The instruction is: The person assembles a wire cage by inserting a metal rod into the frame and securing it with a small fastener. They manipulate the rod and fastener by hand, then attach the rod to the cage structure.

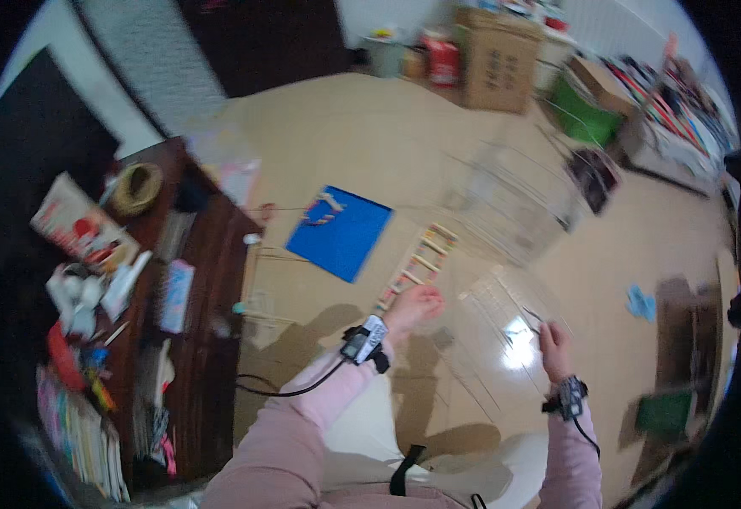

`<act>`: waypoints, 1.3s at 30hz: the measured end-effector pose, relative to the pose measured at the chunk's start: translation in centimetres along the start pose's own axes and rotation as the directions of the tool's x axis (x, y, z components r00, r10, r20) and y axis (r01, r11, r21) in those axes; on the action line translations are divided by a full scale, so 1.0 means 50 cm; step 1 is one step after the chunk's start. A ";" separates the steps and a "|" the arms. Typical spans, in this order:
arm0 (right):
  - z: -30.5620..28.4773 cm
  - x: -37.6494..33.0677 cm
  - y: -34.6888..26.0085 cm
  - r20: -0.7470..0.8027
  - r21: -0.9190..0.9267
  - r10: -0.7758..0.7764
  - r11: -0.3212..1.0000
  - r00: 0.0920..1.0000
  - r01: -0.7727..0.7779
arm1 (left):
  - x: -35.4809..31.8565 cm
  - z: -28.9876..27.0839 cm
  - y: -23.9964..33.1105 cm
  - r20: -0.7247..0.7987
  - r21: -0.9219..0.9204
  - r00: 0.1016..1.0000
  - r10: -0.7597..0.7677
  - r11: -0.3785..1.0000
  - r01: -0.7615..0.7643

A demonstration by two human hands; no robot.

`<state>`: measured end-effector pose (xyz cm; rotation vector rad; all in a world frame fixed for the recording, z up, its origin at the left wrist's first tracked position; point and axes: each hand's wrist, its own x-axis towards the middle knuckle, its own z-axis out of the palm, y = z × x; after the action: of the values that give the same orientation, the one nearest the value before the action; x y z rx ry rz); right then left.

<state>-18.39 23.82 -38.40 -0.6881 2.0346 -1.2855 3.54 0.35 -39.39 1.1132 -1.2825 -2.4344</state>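
Observation:
My left hand [413, 307] is curled with its fingers together beside a small wooden ladder [424, 260] with pale rungs and coloured beads along its sides. Whatever the fingers hold, if anything, is too small or blurred to make out. My right hand [555, 349] is closed on a thin, dark tool [532, 313], its tip pointing up and left; its kind is unclear. Between and ahead of my hands lies a thin wire grid panel [491, 307] on the shiny floor. Beyond it stands a blurred wire cage [514, 191].
A blue board [341, 242] with a small beaded wooden piece [326, 206] lies to the left. A dark wooden shelf [209, 280] flanks me on the left. Light blue scraps [641, 302] and a green box [665, 413] lie right. A cardboard carton [499, 68] stands at the back.

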 end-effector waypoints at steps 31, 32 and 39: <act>0.096 0.086 -0.188 0.208 0.118 -0.176 0.981 0.962 0.154 | -0.866 -0.711 0.260 -0.597 0.576 -0.306 0.741 0.662 0.479; 0.094 0.084 -0.192 0.198 0.094 -0.179 0.982 0.964 0.163 | -0.862 -0.725 0.257 -0.594 0.561 -0.257 0.762 0.622 0.546; 0.067 0.079 -0.218 0.114 0.004 -0.165 0.986 0.980 0.166 | -0.893 -0.801 0.264 -0.624 0.588 0.104 0.775 0.377 0.715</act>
<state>-17.49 14.79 -30.41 -0.9284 1.9224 -1.3025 60.12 -12.67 -19.35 2.2021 -1.7846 0.2611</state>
